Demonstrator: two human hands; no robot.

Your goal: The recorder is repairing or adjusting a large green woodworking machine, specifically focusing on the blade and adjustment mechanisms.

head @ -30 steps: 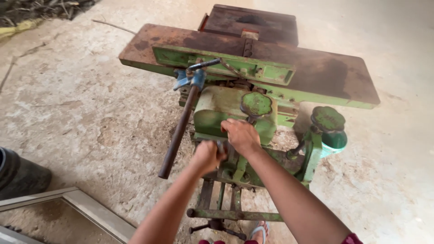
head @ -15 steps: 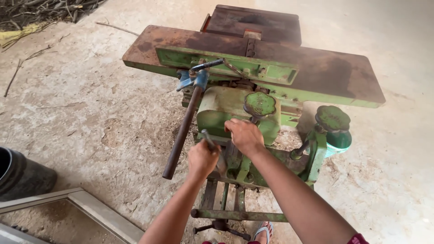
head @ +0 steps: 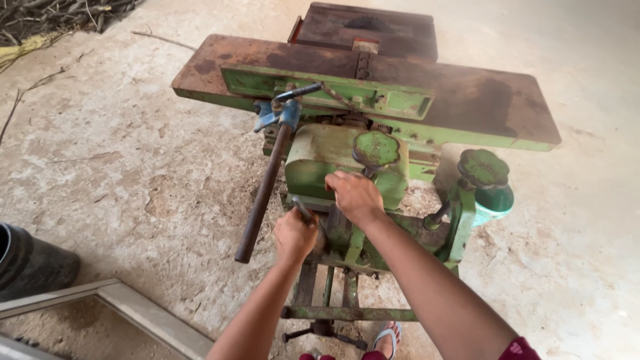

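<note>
A green wood-planing machine (head: 347, 157) with a rusty brown table top (head: 467, 90) stands on a concrete floor. My left hand (head: 293, 235) is closed around a slim grey metal tool (head: 303, 210) at the machine's front, just below the green housing. My right hand (head: 355, 195) rests palm-down on the front edge of that housing, under a round green handwheel (head: 375, 148). A long rusty lever bar (head: 262, 193) with a blue clamp head (head: 280, 115) hangs down at the machine's left.
A second green handwheel (head: 483, 167) sits on the machine's right. A black tub (head: 30, 263) and a grey metal frame (head: 133, 303) lie at lower left. Dry twigs (head: 47, 20) lie at upper left. A sandalled foot (head: 387, 337) shows under the machine.
My left hand has shifted slightly with the tool, now showing more of it above the fist. My right hand stays on the housing. The view has drifted a little.
</note>
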